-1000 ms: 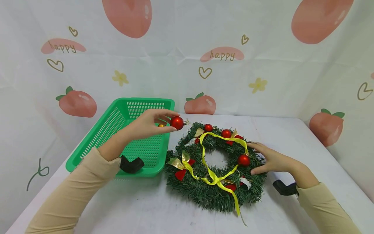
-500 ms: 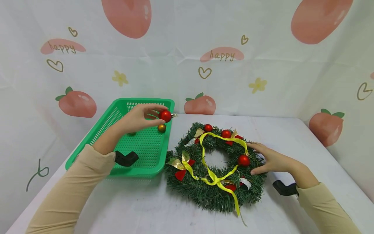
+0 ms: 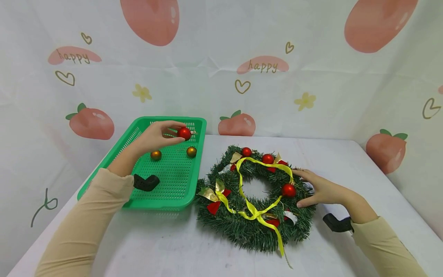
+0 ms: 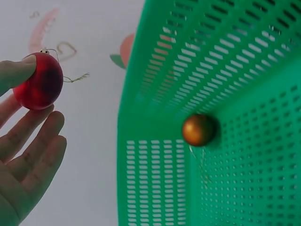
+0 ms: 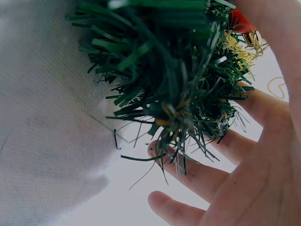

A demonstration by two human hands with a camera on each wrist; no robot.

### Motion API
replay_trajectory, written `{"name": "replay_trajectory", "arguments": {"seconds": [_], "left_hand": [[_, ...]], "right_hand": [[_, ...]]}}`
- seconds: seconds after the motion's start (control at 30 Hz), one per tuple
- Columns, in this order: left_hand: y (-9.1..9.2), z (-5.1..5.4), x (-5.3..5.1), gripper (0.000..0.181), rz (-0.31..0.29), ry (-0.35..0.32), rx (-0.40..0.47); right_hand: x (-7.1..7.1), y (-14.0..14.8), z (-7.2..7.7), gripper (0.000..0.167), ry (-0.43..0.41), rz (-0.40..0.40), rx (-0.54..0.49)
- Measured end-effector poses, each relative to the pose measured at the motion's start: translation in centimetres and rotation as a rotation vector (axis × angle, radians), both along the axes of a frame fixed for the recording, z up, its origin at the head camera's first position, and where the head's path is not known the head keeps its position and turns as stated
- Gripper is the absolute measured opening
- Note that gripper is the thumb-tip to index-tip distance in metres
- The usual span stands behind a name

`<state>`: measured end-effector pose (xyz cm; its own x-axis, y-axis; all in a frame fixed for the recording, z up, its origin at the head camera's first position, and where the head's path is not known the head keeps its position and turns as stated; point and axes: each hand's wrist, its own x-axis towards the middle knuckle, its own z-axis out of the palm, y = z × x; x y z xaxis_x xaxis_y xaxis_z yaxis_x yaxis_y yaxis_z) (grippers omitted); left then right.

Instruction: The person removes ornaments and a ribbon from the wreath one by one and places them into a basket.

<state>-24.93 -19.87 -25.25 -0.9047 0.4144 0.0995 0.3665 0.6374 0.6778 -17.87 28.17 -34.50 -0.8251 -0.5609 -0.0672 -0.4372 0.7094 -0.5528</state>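
My left hand (image 3: 157,135) pinches a red Christmas bauble (image 3: 184,133) with a silvery cap and cord, above the back of a green plastic basket (image 3: 198,169). In the left wrist view, the thumb presses the red bauble (image 4: 41,82) and the lower fingers spread away from it. A gold bauble (image 3: 155,155) lies in the basket, and another gold bauble (image 3: 191,151) is near its right wall. My right hand (image 3: 325,191) holds the right edge of a green tinsel wreath (image 3: 228,225), thumb and fingers around it. The right wrist view shows the fingers behind the tinsel (image 5: 174,94).
A yellow ribbon (image 3: 254,212) loops over the wreath, which carries several red baubles and bows. The white-covered table (image 3: 166,246) meets a printed cloth backdrop (image 3: 207,88). Black camera mounts (image 3: 147,182) stick out from both wrists.
My left hand has moved left with the red bauble, from beside the wreath to above the basket. Both gold baubles have come into sight. My right hand and the wreath have stayed put.
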Motion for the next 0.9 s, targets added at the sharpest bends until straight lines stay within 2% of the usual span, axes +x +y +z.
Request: {"name": "replay_trajectory", "arguments": {"seconds": [0.23,0.63,0.9], "left_hand": [[-0.9,-0.8,-0.9,0.050,0.041,-0.003,-0.041],[-1.4,-1.5,-1.7,0.049,0.075,-0.049,-0.035],[-2.1,-2.2,-2.7,0.046,0.094,-0.028,-0.047]], "right_hand": [[-0.1,0.1,-0.2,0.098,0.005,0.002,-0.001],[0.0,0.0,-0.2,0.098,-0.004,-0.006,-0.004],[-0.1,0.1,-0.2,0.098,-0.012,-0.009,-0.001]]}}
